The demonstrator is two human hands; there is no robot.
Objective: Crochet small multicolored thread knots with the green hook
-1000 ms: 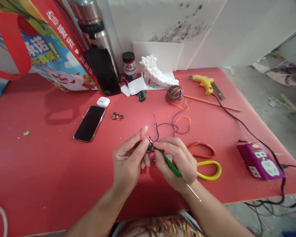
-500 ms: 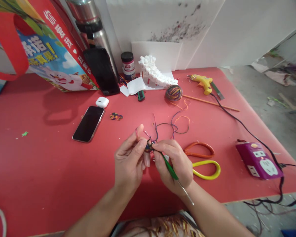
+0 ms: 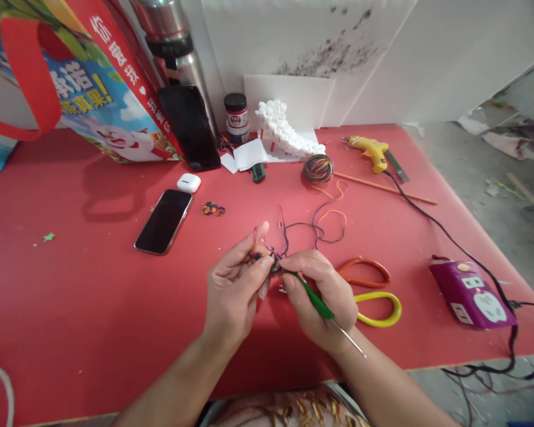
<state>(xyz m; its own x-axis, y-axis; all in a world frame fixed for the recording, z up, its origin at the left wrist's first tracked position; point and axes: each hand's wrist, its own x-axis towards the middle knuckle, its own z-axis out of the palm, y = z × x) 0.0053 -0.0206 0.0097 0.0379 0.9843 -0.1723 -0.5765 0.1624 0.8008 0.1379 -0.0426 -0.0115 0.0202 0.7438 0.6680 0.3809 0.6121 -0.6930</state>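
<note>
Between finger and thumb, my left hand point(image 3: 235, 284) pinches a small dark multicoloured crochet piece point(image 3: 275, 265). A pinkish strand of yarn loops over its raised index finger. My right hand point(image 3: 323, 293) is closed on a crochet hook point(image 3: 315, 298) with a green handle; its front end is at the crochet piece, and a thin metal end points back over the wrist. Loose yarn point(image 3: 323, 228) curls across the table from the piece toward a variegated yarn ball point(image 3: 318, 169). Scissors with one orange and one yellow handle point(image 3: 380, 309) lie beside my right hand, which partly hides them.
A phone point(image 3: 164, 222), a white earbud case point(image 3: 189, 182) and another small crocheted piece point(image 3: 213, 209) lie to the left. Farther back stand a gift bag point(image 3: 115, 127) and a steel flask point(image 3: 189, 65). On the right are a yellow glue gun point(image 3: 369, 151) and a purple power socket point(image 3: 471, 293) with cables.
The hook's back end has swung slightly right and up with my right hand. More of the crochet piece shows by my left fingers. The whole view has shifted a little.
</note>
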